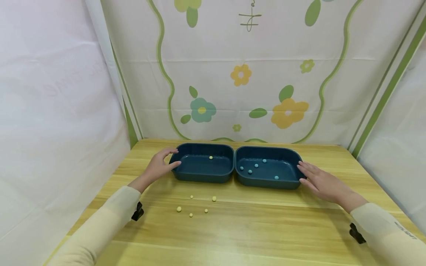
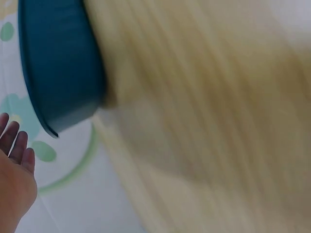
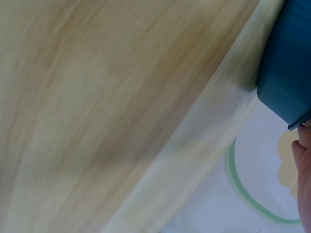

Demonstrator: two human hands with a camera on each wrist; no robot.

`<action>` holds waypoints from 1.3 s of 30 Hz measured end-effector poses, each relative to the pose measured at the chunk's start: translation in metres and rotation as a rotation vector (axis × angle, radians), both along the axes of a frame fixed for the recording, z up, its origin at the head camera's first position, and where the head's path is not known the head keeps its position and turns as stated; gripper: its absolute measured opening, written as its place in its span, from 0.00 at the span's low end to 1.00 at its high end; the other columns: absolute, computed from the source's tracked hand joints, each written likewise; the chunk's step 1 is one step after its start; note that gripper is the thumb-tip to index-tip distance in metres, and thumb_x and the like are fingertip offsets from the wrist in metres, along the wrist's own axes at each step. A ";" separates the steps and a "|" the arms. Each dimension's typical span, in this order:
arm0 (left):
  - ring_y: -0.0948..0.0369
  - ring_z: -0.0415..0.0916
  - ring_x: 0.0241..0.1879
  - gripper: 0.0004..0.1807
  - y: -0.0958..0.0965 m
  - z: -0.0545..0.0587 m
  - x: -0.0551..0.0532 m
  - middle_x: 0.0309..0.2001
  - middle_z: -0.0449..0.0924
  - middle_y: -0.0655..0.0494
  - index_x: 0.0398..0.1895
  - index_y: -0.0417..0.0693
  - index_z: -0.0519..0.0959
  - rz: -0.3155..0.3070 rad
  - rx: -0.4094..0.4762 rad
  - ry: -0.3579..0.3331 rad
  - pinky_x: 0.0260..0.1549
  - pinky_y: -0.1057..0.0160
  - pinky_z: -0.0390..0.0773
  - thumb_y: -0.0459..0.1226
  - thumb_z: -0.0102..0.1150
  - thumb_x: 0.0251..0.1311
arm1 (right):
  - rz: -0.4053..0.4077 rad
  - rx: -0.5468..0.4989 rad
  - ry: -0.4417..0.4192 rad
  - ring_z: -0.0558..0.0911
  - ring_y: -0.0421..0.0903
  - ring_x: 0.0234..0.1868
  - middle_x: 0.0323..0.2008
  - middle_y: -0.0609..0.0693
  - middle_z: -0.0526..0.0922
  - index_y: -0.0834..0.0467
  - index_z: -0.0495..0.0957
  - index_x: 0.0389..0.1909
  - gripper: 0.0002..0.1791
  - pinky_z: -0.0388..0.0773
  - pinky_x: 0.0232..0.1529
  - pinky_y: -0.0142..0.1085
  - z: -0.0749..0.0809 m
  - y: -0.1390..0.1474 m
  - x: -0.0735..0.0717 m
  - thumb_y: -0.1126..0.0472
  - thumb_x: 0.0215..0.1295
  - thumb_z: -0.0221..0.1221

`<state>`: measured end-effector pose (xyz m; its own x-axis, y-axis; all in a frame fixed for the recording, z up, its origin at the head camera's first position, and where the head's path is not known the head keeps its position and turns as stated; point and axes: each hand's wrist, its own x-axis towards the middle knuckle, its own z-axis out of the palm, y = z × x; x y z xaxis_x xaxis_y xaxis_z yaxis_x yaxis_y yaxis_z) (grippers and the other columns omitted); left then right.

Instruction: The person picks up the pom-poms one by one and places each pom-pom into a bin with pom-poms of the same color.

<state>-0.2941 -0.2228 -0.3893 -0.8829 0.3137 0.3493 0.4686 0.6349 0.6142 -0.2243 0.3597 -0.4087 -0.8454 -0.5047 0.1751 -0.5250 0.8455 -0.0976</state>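
Observation:
Two dark blue trays stand end to end on the table. In the left tray (image 1: pixel 203 177) lies one small yellow ball (image 1: pixel 211 157). Several small blue balls (image 1: pixel 256 166) lie spread in the right tray (image 1: pixel 269 183). My left hand (image 1: pixel 159 164) is at the left tray's outer end, thumb and fingers apart; the left wrist view shows a gap between the fingers and the rim. At the right tray's outer end is my right hand (image 1: pixel 321 181), its extended fingers at the rim, seemingly touching it in the right wrist view.
Several loose yellow balls (image 1: pixel 206 211) lie on the wooden table (image 1: pixel 253 229) in front of the left tray. A flowered cloth (image 1: pixel 223 48) hangs behind the trays. White cloth sides (image 1: pixel 60 111) flank the table. Both sleeves carry a black clip (image 1: pixel 137 211).

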 end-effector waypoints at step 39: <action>0.44 0.44 0.73 0.42 -0.024 -0.028 0.002 0.74 0.48 0.36 0.74 0.30 0.50 -0.062 -0.550 0.109 0.70 0.48 0.44 0.55 0.42 0.73 | 0.111 -0.314 0.242 0.78 0.35 0.25 0.68 0.62 0.66 0.56 0.58 0.74 0.37 0.76 0.37 0.25 0.034 -0.046 0.019 0.64 0.67 0.61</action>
